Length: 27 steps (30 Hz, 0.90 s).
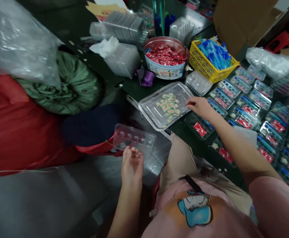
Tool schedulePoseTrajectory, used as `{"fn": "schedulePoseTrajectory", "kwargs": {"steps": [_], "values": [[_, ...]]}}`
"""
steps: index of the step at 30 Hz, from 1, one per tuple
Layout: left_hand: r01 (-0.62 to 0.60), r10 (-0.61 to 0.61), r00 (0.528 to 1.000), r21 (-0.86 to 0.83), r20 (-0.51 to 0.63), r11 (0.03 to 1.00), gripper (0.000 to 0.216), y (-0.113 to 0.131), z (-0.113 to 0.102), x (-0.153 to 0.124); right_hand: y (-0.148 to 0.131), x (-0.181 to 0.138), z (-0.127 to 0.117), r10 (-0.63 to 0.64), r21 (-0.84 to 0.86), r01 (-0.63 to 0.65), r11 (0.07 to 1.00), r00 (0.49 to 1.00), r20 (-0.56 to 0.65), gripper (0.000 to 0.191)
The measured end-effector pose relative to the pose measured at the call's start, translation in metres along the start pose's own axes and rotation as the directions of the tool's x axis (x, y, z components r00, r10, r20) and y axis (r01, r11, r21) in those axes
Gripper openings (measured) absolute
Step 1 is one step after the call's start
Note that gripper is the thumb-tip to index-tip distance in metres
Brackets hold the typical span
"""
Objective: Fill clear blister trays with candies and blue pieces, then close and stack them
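Note:
My left hand (131, 165) is closed on the near edge of a clear plastic blister tray (133, 138), held out over the floor to the left of my knee. My right hand (200, 106) reaches to the right edge of a shallow metal tray (149, 112) that holds several small pale packets (168, 105); its fingers are curled together in a pinch, and what they hold, if anything, is too small to see.
A round tin of red sachets (165, 59), a yellow basket of blue items (212, 58) and stacks of clear trays (124, 26) stand behind. Rows of filled blister packs (255, 112) cover the table on the right. Red and green sacks (60, 82) lie left.

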<state>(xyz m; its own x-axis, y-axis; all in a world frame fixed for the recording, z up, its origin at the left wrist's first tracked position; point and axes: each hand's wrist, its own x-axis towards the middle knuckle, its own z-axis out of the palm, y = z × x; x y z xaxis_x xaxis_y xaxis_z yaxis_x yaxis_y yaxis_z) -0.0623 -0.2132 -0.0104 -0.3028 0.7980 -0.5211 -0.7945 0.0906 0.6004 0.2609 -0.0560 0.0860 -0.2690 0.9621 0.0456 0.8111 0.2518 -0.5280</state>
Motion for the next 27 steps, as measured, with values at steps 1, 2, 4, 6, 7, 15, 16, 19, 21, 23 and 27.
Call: {"fn": "schedulePoseTrajectory", "kwargs": {"steps": [1, 2, 4, 6, 7, 15, 16, 19, 21, 23, 27], "values": [[0.004, -0.004, 1.0, 0.0, 0.001, 1.0, 0.03, 0.001, 0.0, 0.001, -0.008, 0.004, 0.009, -0.05, -0.021, 0.052, 0.998, 0.995, 0.088, 0.013], [0.007, -0.007, 1.0, 0.0, 0.004, 1.0, 0.028, 0.001, 0.001, 0.001, -0.016, 0.008, 0.018, -0.09, -0.05, 0.1, 0.994, 0.981, 0.171, 0.013], [0.008, -0.008, 1.0, -0.004, 0.004, 1.0, 0.027, 0.001, 0.001, 0.0, -0.031, 0.017, 0.037, -0.141, -0.132, 0.187, 0.973, 0.945, 0.295, 0.014], [0.001, -0.001, 1.0, -0.009, -0.004, 1.0, 0.027, 0.001, 0.001, -0.001, -0.043, 0.026, 0.051, -0.173, -0.222, 0.272, 0.936, 0.908, 0.383, 0.016], [0.0, 0.0, 1.0, -0.012, -0.008, 1.0, 0.027, 0.001, 0.0, -0.001, -0.047, 0.031, 0.056, -0.188, -0.257, 0.317, 0.913, 0.886, 0.424, 0.018], [0.015, -0.02, 0.998, -0.091, -0.059, 0.996, 0.032, 0.005, -0.008, 0.0, -0.071, 0.055, 0.061, -0.138, -0.392, 0.571, 0.721, 0.673, 0.727, 0.022], [0.017, -0.023, 0.998, -0.096, -0.063, 0.995, 0.032, 0.005, -0.009, 0.001, -0.073, 0.056, 0.062, -0.131, -0.397, 0.585, 0.708, 0.66, 0.74, 0.023], [0.03, -0.036, 0.997, -0.095, -0.07, 0.995, 0.029, 0.001, -0.009, 0.0, -0.073, 0.058, 0.067, -0.147, -0.399, 0.631, 0.665, 0.634, 0.759, 0.023], [0.037, -0.044, 0.996, -0.095, -0.072, 0.995, 0.027, -0.001, -0.008, 0.0, -0.07, 0.06, 0.07, -0.19, -0.395, 0.663, 0.636, 0.631, 0.752, 0.022], [0.042, -0.048, 0.997, -0.099, -0.066, 0.994, 0.025, -0.003, -0.008, 0.0, -0.065, 0.063, 0.071, -0.24, -0.383, 0.688, 0.616, 0.628, 0.74, 0.019], [0.044, -0.052, 0.996, -0.1, -0.077, 0.994, 0.024, -0.001, -0.005, 0.0, -0.057, 0.066, 0.067, -0.276, -0.296, 0.635, 0.713, 0.643, 0.715, 0.01]]}}
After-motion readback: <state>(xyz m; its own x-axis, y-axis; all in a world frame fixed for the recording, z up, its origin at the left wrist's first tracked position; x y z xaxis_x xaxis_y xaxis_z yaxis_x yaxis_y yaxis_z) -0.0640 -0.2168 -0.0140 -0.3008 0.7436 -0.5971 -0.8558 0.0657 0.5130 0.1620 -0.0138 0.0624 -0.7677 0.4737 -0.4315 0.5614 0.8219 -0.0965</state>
